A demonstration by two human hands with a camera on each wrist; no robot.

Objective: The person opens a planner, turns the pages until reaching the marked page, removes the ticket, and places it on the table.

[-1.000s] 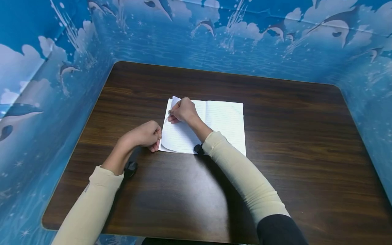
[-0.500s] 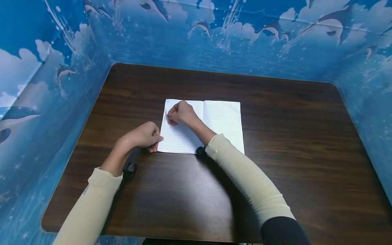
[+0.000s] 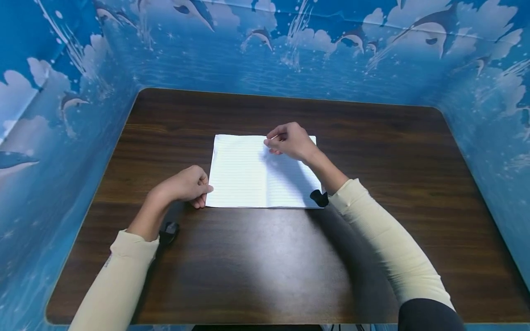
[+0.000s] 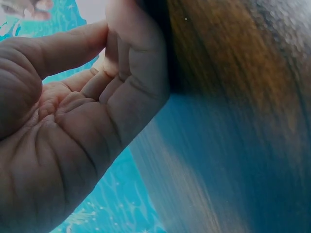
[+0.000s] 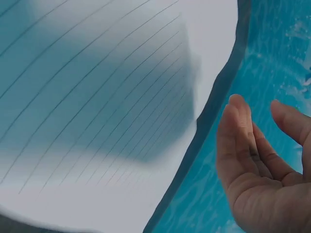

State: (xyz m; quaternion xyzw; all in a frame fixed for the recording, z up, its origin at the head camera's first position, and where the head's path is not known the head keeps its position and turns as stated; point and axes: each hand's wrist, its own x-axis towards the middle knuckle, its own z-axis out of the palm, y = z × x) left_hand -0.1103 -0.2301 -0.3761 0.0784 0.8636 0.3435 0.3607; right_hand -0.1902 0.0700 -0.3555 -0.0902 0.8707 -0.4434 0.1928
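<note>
An open notebook point(image 3: 238, 174) with white lined pages lies flat on the table. At its lower left edge, my left hand point(image 3: 184, 186) pinches the margin, thumb on top and the other fingers curled at the side. My right hand point(image 3: 291, 140) hovers over the top part of the right page, near the centre fold. In the right wrist view that hand point(image 5: 262, 179) has loosely bent fingers, a gap to the thumb and nothing between them. The lined page point(image 5: 97, 194) carries a shadow there. In the left wrist view the palm of the left hand point(image 4: 73, 126) hides most of the paper.
The dark wood-grain table point(image 3: 256, 257) extends around the notebook on all sides. A blue sheet with dolphins and clouds point(image 3: 281, 69) hangs behind the table and at both sides. A small black device point(image 3: 168, 232) is worn under the left wrist, another point(image 3: 319, 198) under the right.
The right hand has turned a leaf at the left, pressed on the left page, then moved right above the right page. The left hand stays at the lower left edge.
</note>
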